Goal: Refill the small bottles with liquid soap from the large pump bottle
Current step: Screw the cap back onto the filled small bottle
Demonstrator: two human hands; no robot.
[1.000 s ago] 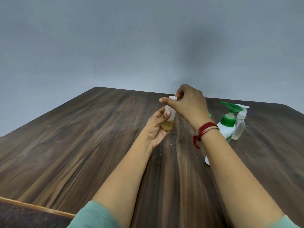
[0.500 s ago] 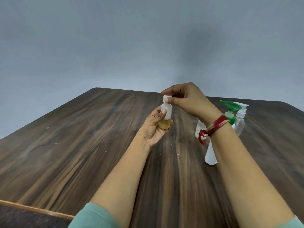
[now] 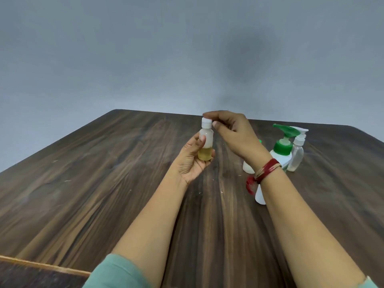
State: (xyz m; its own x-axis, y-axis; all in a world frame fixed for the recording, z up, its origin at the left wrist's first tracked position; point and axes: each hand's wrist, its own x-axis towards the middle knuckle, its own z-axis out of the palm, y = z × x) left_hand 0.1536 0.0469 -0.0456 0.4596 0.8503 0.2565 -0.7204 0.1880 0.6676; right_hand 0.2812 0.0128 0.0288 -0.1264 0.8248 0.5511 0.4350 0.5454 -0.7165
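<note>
Dark wooden table, plain grey wall

You have a dark brown wooden table in front of you, its grain running in long streaks away from you. A few pale specks lie on the bare wood near the middle, and a lighter wooden strip runs along its near left edge, with a darker surface beyond it in the corner. Behind the table you face a plain grey-blue wall with a soft dark shadow patch right of centre. At your right wrist is a red thread band with loose ends hanging, and pale green sleeves show at the bottom edge.
</note>
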